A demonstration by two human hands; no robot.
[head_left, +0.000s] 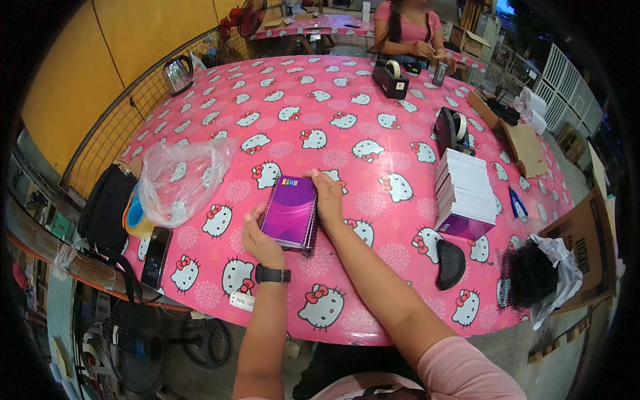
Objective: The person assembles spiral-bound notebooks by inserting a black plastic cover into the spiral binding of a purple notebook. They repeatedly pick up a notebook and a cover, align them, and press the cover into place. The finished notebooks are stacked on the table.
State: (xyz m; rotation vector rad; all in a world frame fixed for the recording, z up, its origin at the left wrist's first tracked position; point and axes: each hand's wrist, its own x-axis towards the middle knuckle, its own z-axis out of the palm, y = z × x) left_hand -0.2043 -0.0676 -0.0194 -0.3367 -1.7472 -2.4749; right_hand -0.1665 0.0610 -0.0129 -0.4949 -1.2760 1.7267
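A small stack of purple spiral notebooks (291, 212) is held between my two hands above the pink patterned tablecloth. The top cover faces up, and black coil binding shows along the right and near edges. My left hand (261, 239), with a dark watch on its wrist, is closed around the near left corner. On the far right side my right hand (327, 199) grips the stack, thumb near the top corner. Some fingers of both hands are hidden beneath the notebooks.
To the right are a stack of white-paged pads (463, 190), a black curved object (451, 265), blue-handled pliers (517, 203), black coils (530, 277) and tape dispensers (390, 81). A clear plastic bag (183, 180), phone (156, 257) and black bag (107, 207) lie left. A person (410, 30) sits opposite.
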